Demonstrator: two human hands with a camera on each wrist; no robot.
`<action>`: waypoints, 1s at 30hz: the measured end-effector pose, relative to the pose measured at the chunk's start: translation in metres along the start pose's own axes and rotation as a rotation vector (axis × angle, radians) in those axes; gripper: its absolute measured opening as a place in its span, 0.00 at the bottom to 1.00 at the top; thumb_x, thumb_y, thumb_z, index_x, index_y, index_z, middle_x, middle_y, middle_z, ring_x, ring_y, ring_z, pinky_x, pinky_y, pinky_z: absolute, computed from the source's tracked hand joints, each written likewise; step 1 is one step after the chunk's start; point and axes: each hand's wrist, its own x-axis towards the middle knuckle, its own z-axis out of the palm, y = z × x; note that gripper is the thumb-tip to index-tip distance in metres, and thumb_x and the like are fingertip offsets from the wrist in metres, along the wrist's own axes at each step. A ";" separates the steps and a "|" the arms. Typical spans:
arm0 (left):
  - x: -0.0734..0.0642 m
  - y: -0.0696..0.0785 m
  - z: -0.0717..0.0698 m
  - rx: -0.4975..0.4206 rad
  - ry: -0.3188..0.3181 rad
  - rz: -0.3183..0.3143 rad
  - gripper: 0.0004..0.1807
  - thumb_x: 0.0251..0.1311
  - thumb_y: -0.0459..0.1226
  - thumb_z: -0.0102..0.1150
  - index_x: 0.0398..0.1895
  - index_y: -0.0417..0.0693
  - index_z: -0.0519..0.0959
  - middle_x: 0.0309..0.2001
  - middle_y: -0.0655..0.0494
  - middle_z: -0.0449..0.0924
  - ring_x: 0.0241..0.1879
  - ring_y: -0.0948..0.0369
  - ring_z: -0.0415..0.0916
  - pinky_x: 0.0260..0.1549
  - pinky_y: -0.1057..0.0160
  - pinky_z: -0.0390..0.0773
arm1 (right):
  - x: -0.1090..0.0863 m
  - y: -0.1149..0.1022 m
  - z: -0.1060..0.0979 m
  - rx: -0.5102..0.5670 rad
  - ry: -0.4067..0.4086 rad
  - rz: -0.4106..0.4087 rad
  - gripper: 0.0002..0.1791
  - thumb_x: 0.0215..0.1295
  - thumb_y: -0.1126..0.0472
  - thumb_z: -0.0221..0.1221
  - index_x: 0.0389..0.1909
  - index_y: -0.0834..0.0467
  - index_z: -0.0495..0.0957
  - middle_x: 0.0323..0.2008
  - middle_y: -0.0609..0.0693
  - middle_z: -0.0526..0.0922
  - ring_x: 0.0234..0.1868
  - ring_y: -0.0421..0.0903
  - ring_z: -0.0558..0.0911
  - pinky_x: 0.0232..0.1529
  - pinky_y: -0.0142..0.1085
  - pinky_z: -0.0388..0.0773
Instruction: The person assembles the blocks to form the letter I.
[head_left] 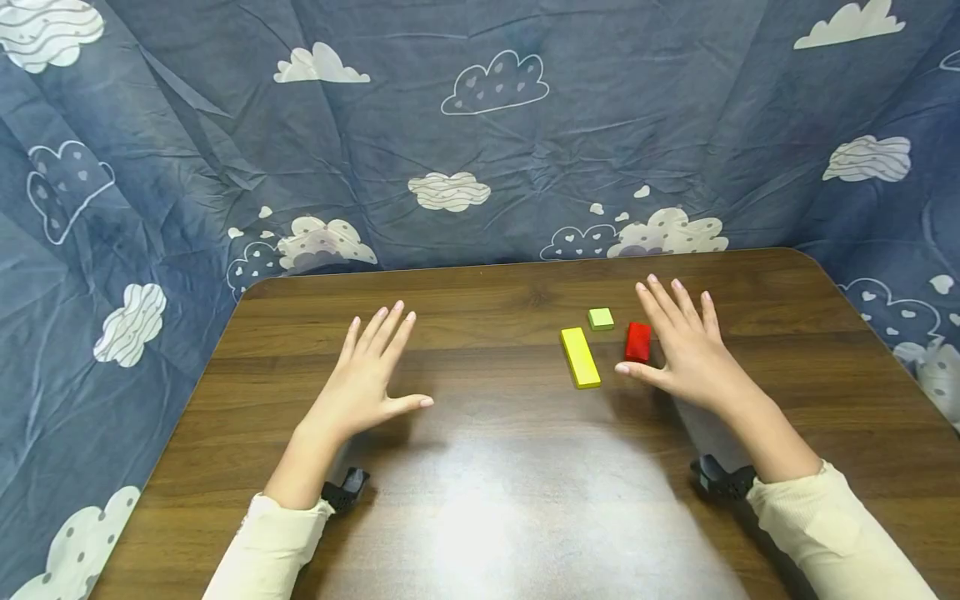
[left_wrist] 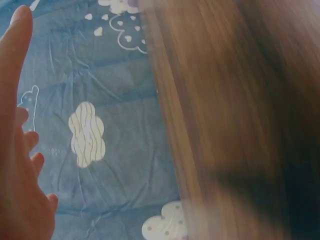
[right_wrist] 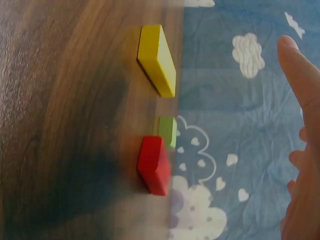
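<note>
A long yellow block [head_left: 581, 357] lies on the wooden table, right of its middle. Behind it and slightly to the right is a small light green block [head_left: 601, 318]. The red block [head_left: 638, 341] lies to the right of both, partly behind my right hand [head_left: 690, 358]. That hand hovers over the table with fingers spread and holds nothing; its thumb appears close to the red block in the head view. My left hand [head_left: 363, 383] is also raised over the table, fingers straight and thumb out, apart from any block. All three blocks [right_wrist: 154, 165] show in the right wrist view.
The brown wooden table [head_left: 480, 417] has rounded far corners and a bright reflection near its front. A blue cloth with white clouds [head_left: 450, 150] hangs behind and around it. Each wrist wears a small black camera [head_left: 347, 490].
</note>
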 end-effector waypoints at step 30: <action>0.068 0.073 0.059 -0.558 0.149 -0.027 0.66 0.34 0.54 0.71 0.71 0.51 0.36 0.70 0.55 0.36 0.67 0.60 0.37 0.62 0.56 0.46 | -0.008 0.038 0.043 0.456 -0.005 0.248 0.54 0.49 0.51 0.67 0.70 0.57 0.41 0.65 0.66 0.50 0.62 0.65 0.53 0.56 0.61 0.51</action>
